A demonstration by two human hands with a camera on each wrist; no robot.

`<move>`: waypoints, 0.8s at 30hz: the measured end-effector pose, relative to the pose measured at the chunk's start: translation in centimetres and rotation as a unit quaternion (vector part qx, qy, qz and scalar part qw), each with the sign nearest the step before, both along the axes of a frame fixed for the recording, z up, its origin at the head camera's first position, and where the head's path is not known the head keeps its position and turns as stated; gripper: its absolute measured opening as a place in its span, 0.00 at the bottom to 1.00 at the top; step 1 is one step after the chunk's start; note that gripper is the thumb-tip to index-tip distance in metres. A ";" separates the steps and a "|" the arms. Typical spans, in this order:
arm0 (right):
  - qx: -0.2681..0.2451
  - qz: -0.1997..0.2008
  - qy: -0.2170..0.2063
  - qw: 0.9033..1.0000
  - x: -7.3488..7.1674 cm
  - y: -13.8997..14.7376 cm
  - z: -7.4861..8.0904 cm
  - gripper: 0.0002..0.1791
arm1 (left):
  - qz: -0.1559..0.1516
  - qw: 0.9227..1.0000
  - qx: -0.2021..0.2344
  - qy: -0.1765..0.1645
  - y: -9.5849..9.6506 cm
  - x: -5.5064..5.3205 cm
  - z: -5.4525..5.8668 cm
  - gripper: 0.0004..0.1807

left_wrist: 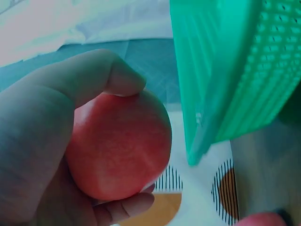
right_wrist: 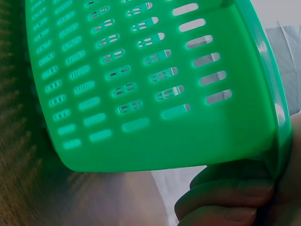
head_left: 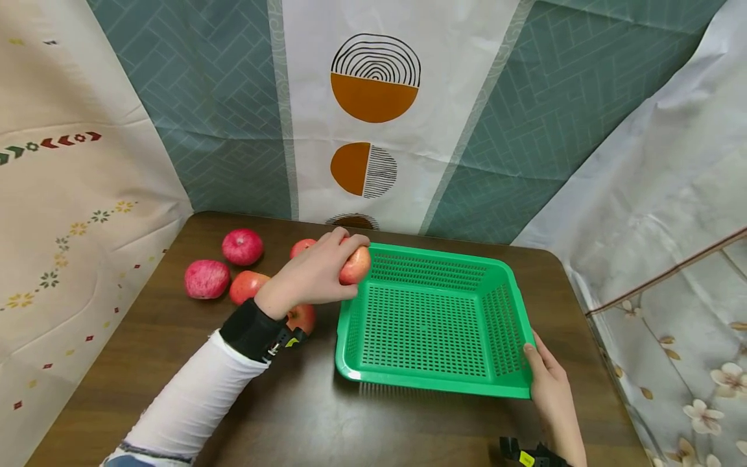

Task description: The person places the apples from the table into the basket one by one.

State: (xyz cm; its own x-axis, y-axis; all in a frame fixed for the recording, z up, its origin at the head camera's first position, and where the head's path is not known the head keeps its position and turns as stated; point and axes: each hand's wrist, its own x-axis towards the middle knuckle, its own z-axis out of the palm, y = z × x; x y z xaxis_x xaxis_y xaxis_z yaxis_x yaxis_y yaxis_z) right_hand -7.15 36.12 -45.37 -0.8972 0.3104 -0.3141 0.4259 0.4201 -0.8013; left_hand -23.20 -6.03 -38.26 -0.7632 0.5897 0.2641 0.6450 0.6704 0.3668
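Note:
My left hand point(head_left: 318, 269) grips a red apple point(head_left: 355, 266) at the left rim of a green plastic basket point(head_left: 432, 384). In the left wrist view, thumb and fingers curl round the apple point(left_wrist: 120, 146), which is beside the basket's wall point(left_wrist: 235, 70). The basket's perforated floor shows bare in the head view. At its near right corner, my right hand point(head_left: 551, 383) holds the rim, thumb on top. From the right wrist view, curled fingers point(right_wrist: 225, 197) show under the rim, outside the slotted side wall point(right_wrist: 141, 94).
Left of the basket, two dark pink round fruits point(head_left: 207, 279) and several red apples point(head_left: 248, 285) rest on the brown wooden table point(head_left: 280, 415), some partly behind my left hand and wrist. Patterned cloth point(head_left: 373, 130) hangs at the back and both sides.

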 end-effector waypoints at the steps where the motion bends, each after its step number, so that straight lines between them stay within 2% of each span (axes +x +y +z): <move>1: 0.001 -0.001 -0.001 1.000 0.0 0.0 0.0 0.37 | -0.009 1.000 0.000 0.000 0.5 0.1 0.1 0.39; 7: 0.008 -0.003 0.015 1.000 0.0 -0.1 -0.2 0.35 | -0.075 0.997 -0.023 0.020 4.4 0.6 0.8 0.36; 13: 0.010 -0.007 0.017 1.000 -0.1 -0.3 -0.2 0.35 | -0.139 0.988 -0.063 0.004 8.5 1.4 1.2 0.37; 18: 0.008 -0.006 0.003 1.000 0.0 -0.2 0.1 0.35 | -0.176 0.978 -0.109 0.001 11.5 2.1 1.1 0.37; 24: 0.015 0.011 -0.012 1.000 0.0 -0.2 0.4 0.35 | -0.196 0.969 -0.150 -0.002 14.0 2.7 0.6 0.39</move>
State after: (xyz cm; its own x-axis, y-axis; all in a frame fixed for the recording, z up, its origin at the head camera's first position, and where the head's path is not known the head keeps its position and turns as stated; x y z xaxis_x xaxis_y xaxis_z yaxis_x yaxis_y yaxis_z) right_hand -7.12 35.92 -44.94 -0.8958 0.3010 -0.3270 0.4361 0.4534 -0.7773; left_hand -20.54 7.93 -37.63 -0.4654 0.8844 0.0339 0.8709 0.4508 0.1957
